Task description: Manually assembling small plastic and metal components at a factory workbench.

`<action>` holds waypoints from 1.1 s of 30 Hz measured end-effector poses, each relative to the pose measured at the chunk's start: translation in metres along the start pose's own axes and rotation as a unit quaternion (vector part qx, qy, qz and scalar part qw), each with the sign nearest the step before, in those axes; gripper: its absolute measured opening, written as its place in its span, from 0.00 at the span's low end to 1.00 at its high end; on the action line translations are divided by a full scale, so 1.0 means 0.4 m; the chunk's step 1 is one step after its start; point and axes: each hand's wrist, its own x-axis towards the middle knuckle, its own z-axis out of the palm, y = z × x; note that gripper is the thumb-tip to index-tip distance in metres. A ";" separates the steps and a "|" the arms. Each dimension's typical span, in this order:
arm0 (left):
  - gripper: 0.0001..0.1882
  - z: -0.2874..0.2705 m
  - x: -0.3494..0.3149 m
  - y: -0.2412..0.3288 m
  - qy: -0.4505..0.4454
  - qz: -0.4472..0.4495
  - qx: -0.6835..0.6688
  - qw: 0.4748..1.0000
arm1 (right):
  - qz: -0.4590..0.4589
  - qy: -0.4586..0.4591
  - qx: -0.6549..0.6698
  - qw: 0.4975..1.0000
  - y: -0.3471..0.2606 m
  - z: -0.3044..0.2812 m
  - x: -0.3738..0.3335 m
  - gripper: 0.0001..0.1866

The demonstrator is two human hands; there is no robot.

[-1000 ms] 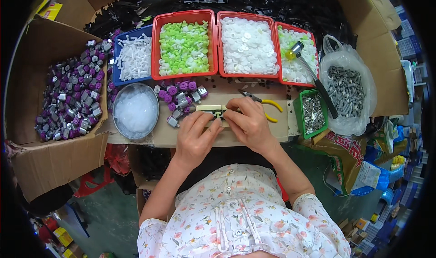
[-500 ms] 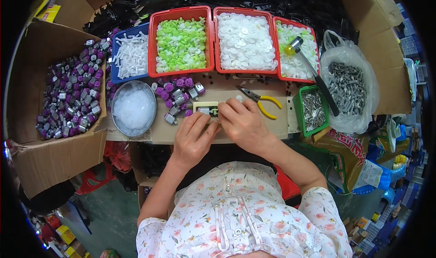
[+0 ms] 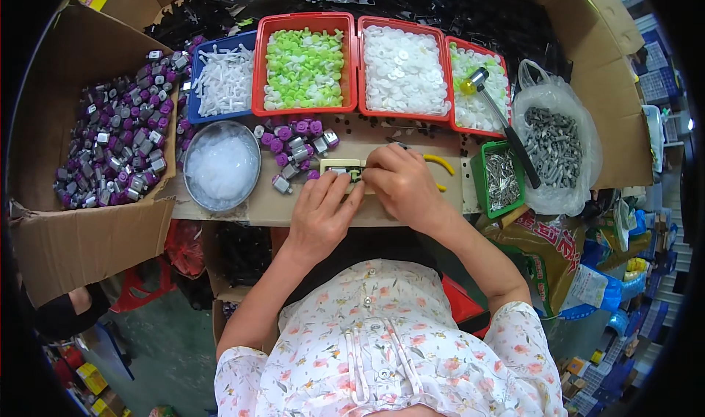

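Cream holder [image 3: 340, 163] held fast!
Left hand [image 3: 319, 215] curls onto its near edge; right hand [image 3: 400, 185] bunches at its right, grip hidden.

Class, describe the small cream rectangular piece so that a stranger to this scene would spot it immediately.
Find the row of trays across the worktop. Below it, the left hand and right hand nearly meet at the cream piece. Its pale, straight rim sets it apart from the loose purple-and-grey parts on its left.
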 end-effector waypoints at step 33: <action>0.16 0.000 0.006 -0.015 -0.041 0.041 0.042 0.997 | 0.197 -0.022 0.230 0.953 0.019 -0.062 0.015 0.09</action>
